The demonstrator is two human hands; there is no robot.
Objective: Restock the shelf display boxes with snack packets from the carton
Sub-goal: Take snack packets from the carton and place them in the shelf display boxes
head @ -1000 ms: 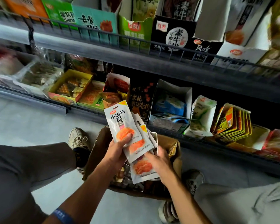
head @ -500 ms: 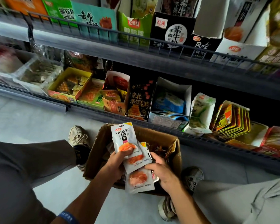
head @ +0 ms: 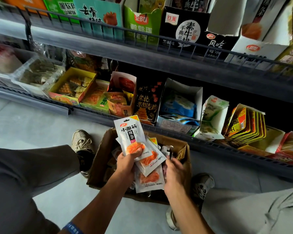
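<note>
Several snack packets [head: 134, 141] stand fanned in the left hand [head: 127, 163], long sides pointing to 12 o'clock, toward the shelf boxes [head: 122, 98]. At 3 o'clock, the right hand [head: 175, 173] dips curled into the carton [head: 184, 149]; whether it holds anything cannot be told.

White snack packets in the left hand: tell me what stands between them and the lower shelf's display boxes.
Nothing visible. The left hand holds the white snack packets fanned above the carton, and only open air and the low shelf rail separate them from the display boxes behind.
</note>
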